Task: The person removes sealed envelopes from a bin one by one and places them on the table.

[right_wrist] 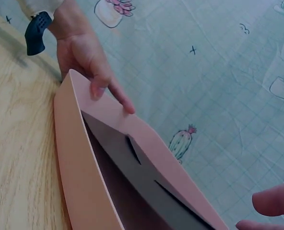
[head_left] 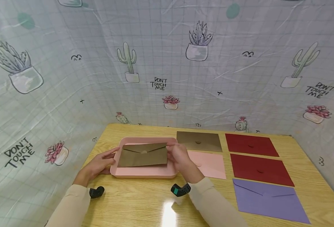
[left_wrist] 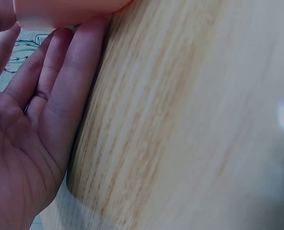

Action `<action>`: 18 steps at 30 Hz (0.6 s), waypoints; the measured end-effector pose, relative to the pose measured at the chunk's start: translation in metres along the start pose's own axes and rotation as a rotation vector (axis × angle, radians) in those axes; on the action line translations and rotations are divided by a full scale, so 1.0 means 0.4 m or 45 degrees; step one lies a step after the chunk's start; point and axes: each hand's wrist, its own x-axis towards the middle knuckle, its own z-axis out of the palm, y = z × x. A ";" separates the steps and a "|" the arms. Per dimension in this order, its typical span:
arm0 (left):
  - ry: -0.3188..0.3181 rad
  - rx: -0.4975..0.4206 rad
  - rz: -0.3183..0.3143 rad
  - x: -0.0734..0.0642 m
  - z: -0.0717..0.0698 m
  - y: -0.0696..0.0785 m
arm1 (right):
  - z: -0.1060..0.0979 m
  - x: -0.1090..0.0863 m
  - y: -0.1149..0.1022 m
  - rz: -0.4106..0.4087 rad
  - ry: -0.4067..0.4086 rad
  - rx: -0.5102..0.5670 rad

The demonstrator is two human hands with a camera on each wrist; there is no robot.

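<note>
A pink tray (head_left: 144, 173) stands on the table, and a brown envelope (head_left: 144, 157) lies in it, flap side up and slightly tilted, its right side raised. My left hand (head_left: 100, 163) holds the tray's left end. Its thumb reaches over the rim in the right wrist view, while the other fingers (left_wrist: 72, 62) lie fairly straight against the outside. At the envelope's upper right corner, my right hand (head_left: 181, 157) pinches the edge. Only fingertips (right_wrist: 276, 199) of that hand show in the right wrist view, so the contact itself is hidden there.
Right of the tray lie another brown envelope (head_left: 199, 141), a pink envelope (head_left: 209, 164) partly behind my right arm, two red envelopes (head_left: 252, 144) and a purple envelope (head_left: 272, 200). A patterned curtain (head_left: 184, 69) borders the wooden table (head_left: 138, 201) behind and at both sides.
</note>
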 end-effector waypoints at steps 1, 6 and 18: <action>0.000 0.000 0.001 -0.001 0.000 0.000 | 0.001 0.001 0.001 -0.005 0.014 -0.011; 0.009 -0.010 -0.001 -0.002 0.002 -0.001 | 0.004 0.011 0.006 -0.030 0.056 -0.077; 0.030 0.008 -0.017 0.000 0.003 -0.002 | -0.008 0.042 -0.006 -0.055 0.027 -0.255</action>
